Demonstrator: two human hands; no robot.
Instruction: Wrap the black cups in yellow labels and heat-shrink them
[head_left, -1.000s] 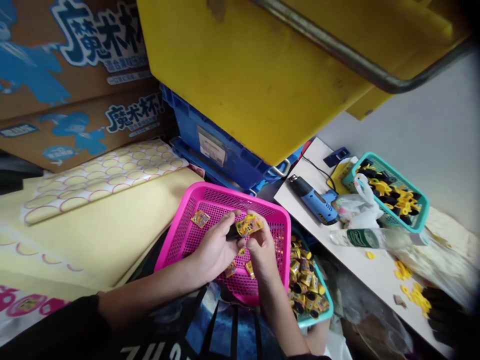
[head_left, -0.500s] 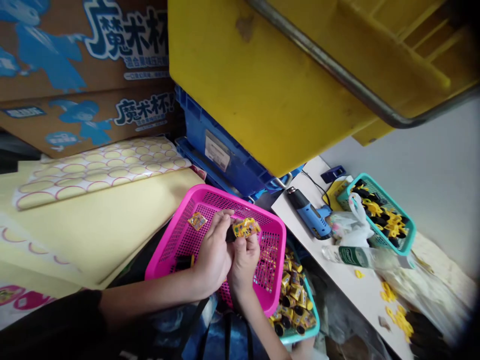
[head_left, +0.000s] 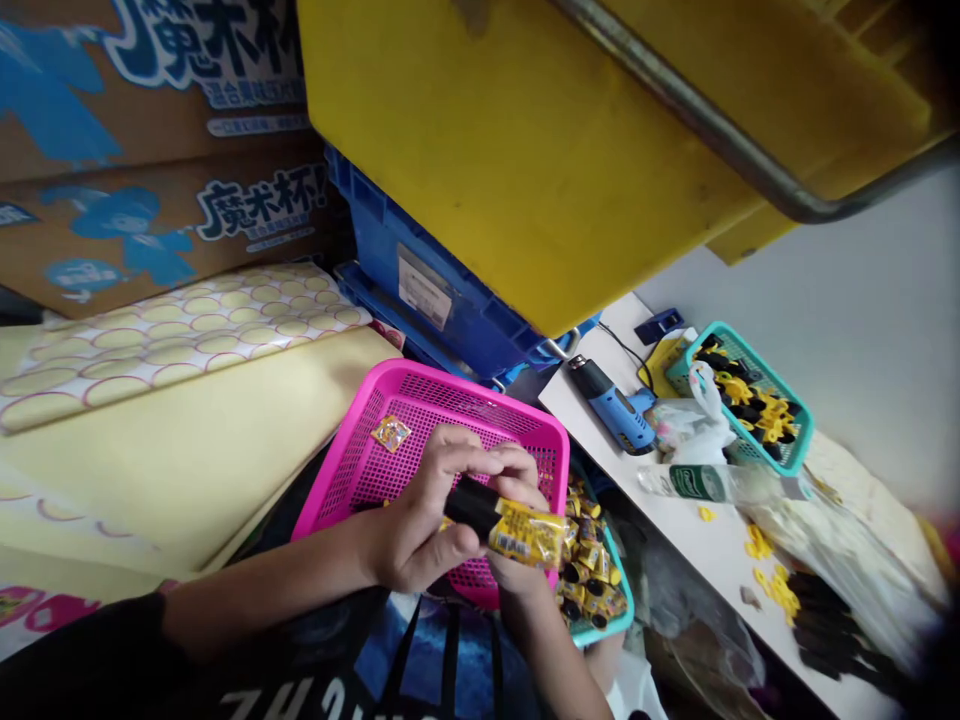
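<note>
A sheet of round labels (head_left: 172, 335) lies at the far left. Next to it, the pink basket (head_left: 450, 378) holds 1 loose yellow wrapper (head_left: 391, 433). Over the basket's near side, the left hand (head_left: 416, 525) is clamped around a black tube (head_left: 472, 500), whose right end wears a yellow sleeve (head_left: 529, 532). The right hand (head_left: 521, 488) pinches the same tube from behind. Just right of it, a teal basket (head_left: 628, 598) is full of wrapped pieces. A blue heat gun (head_left: 611, 412) lies on the white table (head_left: 720, 550).
</note>
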